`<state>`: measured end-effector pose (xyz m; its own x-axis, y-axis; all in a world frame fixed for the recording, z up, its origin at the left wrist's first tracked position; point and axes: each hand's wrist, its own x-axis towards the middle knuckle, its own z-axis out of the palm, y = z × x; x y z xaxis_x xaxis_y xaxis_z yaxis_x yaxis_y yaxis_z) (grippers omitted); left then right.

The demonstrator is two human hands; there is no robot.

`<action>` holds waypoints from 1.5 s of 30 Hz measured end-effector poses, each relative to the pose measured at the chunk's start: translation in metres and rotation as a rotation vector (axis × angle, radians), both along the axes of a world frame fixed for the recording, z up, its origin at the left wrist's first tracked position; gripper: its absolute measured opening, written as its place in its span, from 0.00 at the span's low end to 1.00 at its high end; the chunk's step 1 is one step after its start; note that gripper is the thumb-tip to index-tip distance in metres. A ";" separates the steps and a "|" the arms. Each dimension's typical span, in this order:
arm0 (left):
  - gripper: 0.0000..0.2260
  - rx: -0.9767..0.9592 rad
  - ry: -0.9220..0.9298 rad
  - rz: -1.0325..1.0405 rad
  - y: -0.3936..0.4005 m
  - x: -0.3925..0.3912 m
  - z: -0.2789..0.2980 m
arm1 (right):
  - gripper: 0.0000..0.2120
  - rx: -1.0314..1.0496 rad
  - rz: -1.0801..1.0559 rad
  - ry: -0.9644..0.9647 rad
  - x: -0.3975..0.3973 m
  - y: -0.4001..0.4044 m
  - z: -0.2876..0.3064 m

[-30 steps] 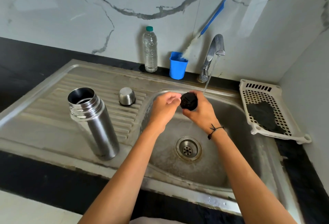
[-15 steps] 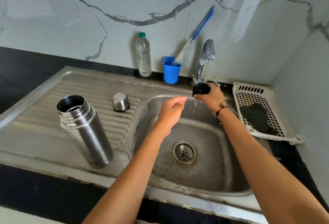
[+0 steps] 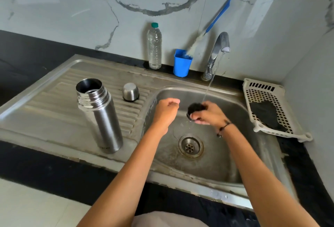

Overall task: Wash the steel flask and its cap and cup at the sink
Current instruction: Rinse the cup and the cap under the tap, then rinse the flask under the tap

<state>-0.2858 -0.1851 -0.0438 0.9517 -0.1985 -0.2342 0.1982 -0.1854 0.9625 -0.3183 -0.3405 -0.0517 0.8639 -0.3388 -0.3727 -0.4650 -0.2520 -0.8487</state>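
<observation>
The open steel flask (image 3: 101, 116) stands upright on the draining board, left of the basin. Behind it the steel cup (image 3: 130, 92) sits upside down on the ribs. My right hand (image 3: 207, 114) grips the black cap (image 3: 194, 110) over the basin, under the stream of water from the tap (image 3: 217, 49). My left hand (image 3: 167, 111) hovers just left of the cap with its fingers curled and holds nothing.
The sink basin (image 3: 235, 163) has a round drain (image 3: 191, 145) below my hands. A clear bottle (image 3: 154, 46) and a blue holder (image 3: 182, 63) with a bottle brush (image 3: 213, 21) stand at the wall. A white rack (image 3: 271, 111) with a dark cloth lies at the right.
My right hand came down from the tap base with the cap and now holds it lower under the running water. My left hand's fingers have curled in.
</observation>
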 end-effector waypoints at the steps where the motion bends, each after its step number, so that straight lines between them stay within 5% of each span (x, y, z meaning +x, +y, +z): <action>1: 0.12 0.005 -0.002 0.007 0.003 -0.001 -0.001 | 0.20 0.152 0.002 -0.080 0.002 0.000 0.012; 3: 0.12 0.016 -0.014 0.020 0.007 -0.004 0.000 | 0.14 0.420 0.036 -0.136 0.002 0.006 0.021; 7: 0.13 0.051 -0.035 0.006 0.016 -0.008 -0.003 | 0.17 -0.249 0.073 0.146 0.008 0.022 -0.024; 10: 0.12 0.054 -0.036 0.076 0.027 -0.006 -0.003 | 0.22 -0.298 0.103 0.087 0.021 0.030 -0.031; 13: 0.18 0.044 -0.019 0.151 0.038 -0.010 0.000 | 0.25 -0.591 0.163 0.012 0.035 0.045 -0.024; 24: 0.25 0.272 -0.120 0.204 0.075 -0.027 0.007 | 0.23 -0.563 0.670 -0.447 0.099 0.139 -0.038; 34: 0.20 0.370 -0.339 0.087 0.080 -0.044 0.004 | 0.27 -0.570 0.725 -0.435 0.102 0.146 -0.042; 42: 0.09 0.246 -1.108 0.389 0.092 -0.061 0.016 | 0.28 -0.102 0.706 -0.565 0.038 0.136 -0.005; 45: 0.08 0.205 -1.198 0.479 0.100 -0.063 0.029 | 0.23 -0.102 0.790 -0.558 0.014 0.154 0.007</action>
